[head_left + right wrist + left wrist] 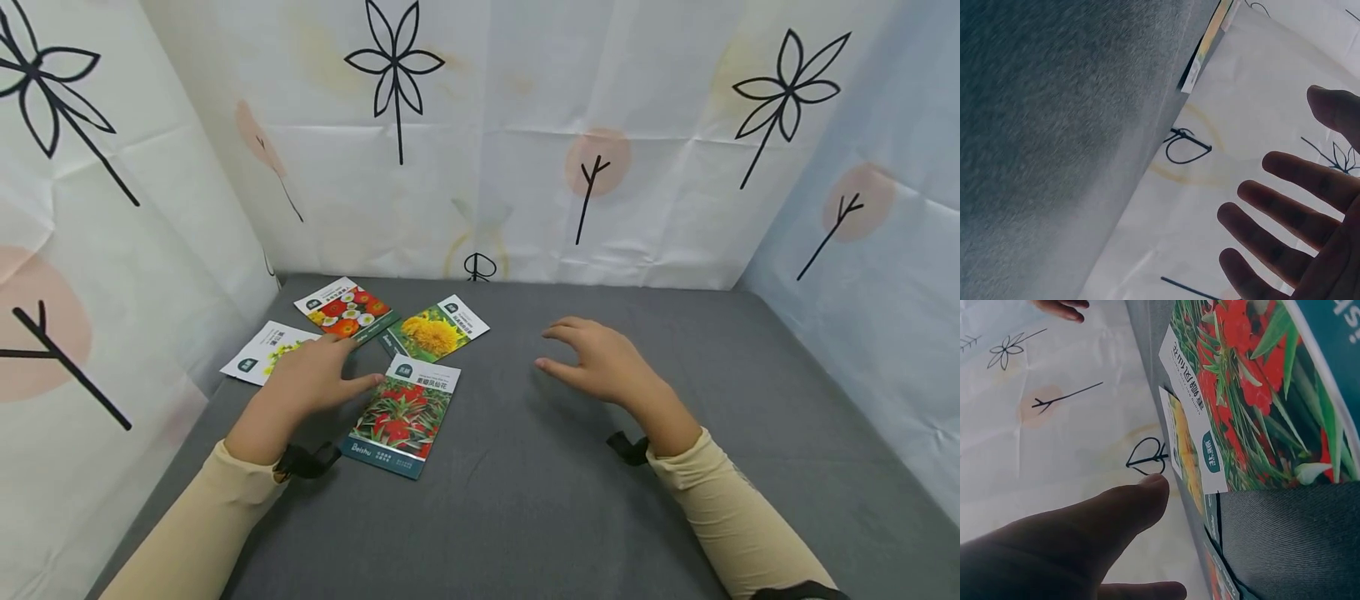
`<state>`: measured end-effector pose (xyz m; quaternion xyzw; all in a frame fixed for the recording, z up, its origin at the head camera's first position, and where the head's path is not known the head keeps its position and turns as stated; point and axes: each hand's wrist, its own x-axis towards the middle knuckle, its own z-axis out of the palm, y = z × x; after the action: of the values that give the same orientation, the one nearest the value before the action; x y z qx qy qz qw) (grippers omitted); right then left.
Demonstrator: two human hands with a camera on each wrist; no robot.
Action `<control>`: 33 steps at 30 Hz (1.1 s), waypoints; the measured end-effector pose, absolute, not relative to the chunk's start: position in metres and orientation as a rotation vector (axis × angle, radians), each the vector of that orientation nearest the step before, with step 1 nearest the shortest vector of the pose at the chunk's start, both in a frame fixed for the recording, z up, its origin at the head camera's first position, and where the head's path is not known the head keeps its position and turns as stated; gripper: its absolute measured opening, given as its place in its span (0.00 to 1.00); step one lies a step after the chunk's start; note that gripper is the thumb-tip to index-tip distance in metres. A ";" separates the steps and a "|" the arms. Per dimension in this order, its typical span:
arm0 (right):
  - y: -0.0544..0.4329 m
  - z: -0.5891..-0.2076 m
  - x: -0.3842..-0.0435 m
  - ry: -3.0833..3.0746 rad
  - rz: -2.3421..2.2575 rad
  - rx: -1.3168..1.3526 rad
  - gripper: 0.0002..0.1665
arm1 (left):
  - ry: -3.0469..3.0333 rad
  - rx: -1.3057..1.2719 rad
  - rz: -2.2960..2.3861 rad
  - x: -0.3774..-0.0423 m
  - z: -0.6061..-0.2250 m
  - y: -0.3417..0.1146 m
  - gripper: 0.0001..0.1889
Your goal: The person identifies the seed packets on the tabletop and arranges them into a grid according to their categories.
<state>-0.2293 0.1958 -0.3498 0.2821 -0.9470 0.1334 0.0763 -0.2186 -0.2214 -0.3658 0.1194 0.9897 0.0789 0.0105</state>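
At far left, a white, flat rectangular seed packet with small yellow flowers point(262, 350) lies face up, partly hidden behind your bare left hand point(309, 377). That hand is loosely open, thumb out, with nothing in its grasp. Next, a rectangular packet picturing red, orange and white blooms point(351, 308) slants toward the back of the grey cloth-covered table point(540, 500). Nearest you, a teal-bottomed packet with red flowers and green leaves point(405, 408) lies just beside your left thumb; just beyond its white top sits a green-and-white packet with a golden-yellow bloom point(435, 336). All four lie face up, likely so their pictures can be read, and are grouped within your left hand's reach. At right, your right hand point(600, 362) hangs well apart from them, fingers relaxed and slightly bent, holding nothing; its position beyond the group seems to leave the packets uncovered.

The left wrist view shows your thumb apart from the red-flowered packet, where from the head camera they appear to meet. The right wrist view reveals all five digits spread, some hidden from above, and catches one packet nearly edge-on at the table's border.
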 end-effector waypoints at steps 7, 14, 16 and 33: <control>0.185 -0.348 -0.229 -2.825 0.411 0.866 0.32 | 3.084 0.318 0.253 -0.217 -0.365 -0.224 0.42; 0.176 -0.349 -0.228 -2.825 0.404 0.880 0.32 | 3.069 0.268 0.242 -0.219 -0.366 -0.230 0.45; 0.173 -0.349 -0.228 -2.829 0.407 0.879 0.33 | 3.072 0.257 0.233 -0.220 -0.367 -0.232 0.45; 0.151 -0.351 -0.227 -2.845 0.400 0.932 0.33 | 3.087 0.105 0.224 -0.227 -0.371 -0.251 0.48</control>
<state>-0.2271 0.1506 -0.3508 0.3080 -0.9402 0.1323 0.0603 -0.2271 -0.2508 -0.3709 0.0338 0.9965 0.0725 0.0225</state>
